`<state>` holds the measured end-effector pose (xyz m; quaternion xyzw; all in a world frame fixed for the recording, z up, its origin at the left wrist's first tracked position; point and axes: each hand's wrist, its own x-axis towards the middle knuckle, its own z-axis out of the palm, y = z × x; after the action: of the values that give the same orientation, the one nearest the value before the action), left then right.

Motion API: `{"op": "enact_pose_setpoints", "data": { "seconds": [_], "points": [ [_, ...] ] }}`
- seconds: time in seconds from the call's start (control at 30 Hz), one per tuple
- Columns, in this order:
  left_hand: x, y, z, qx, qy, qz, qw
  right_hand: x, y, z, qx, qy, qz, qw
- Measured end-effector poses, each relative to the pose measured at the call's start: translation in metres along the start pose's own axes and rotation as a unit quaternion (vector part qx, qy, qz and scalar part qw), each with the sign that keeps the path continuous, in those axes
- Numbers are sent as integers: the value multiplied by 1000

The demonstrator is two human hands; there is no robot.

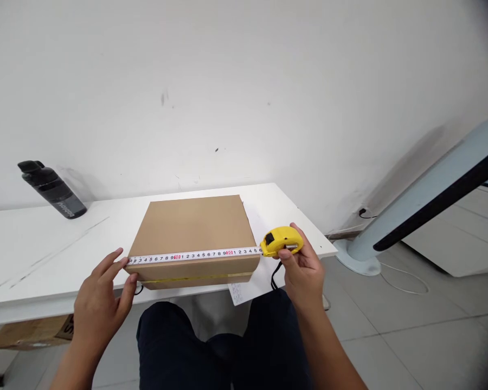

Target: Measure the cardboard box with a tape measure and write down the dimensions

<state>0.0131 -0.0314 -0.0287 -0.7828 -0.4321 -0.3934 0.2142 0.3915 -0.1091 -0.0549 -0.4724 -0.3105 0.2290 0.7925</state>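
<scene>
A brown cardboard box [195, 225] lies on the white table in front of me. Along the near top edge of the box stretches the white measuring blade [203, 254], its numbers running up from the left past a red 20. At the near left corner, my left hand [103, 295] pinches the blade's end against the box with thumb and fingers. The yellow tape measure case [287, 240] sits just beyond the right edge of the box, gripped by my right hand [305, 271]. A black wrist strap [274, 277] hangs from the case.
A dark bottle [52, 189] stands at the table's back left. Under the box's right side lies a paper with handwriting [244, 292]. Beyond the white table [305, 227] on the right rises a pale tower appliance [423, 200]. Another cardboard box [28, 333] is below the table.
</scene>
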Motion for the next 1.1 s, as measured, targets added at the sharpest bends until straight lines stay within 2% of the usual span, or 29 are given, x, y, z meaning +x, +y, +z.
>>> {"op": "enact_pose_setpoints", "data": {
  "seconds": [0.2,0.33,0.47,0.57,0.67,0.73,0.8,0.93,1.03,1.1],
  "points": [
    [1,1,1,-17,7,-1,1000,1,3,-5,-5,-9,6,1000],
    [0,2,0,10,8,-10,1000,4,7,-7,-9,-31,11,999],
    [2,-2,-1,33,100,88,990,6,1,-2,-2,-28,12,1000],
    [5,6,-7,45,139,149,978,2,-6,2,12,-18,11,1000],
    [3,41,-12,2,133,180,975,-12,-13,-1,28,-20,23,999],
    [0,78,-9,-82,97,190,974,-25,-16,-7,30,-28,25,999],
    [-3,118,1,-165,85,197,963,-38,-19,-14,11,-44,25,999],
    [-7,180,34,-247,103,119,956,-48,-23,-26,-41,-92,66,993],
    [-16,205,52,-312,53,47,947,-43,-25,-31,-27,-77,94,992],
    [-28,215,57,-354,9,36,935,-35,-24,-35,-17,-50,99,994]
  ]
}}
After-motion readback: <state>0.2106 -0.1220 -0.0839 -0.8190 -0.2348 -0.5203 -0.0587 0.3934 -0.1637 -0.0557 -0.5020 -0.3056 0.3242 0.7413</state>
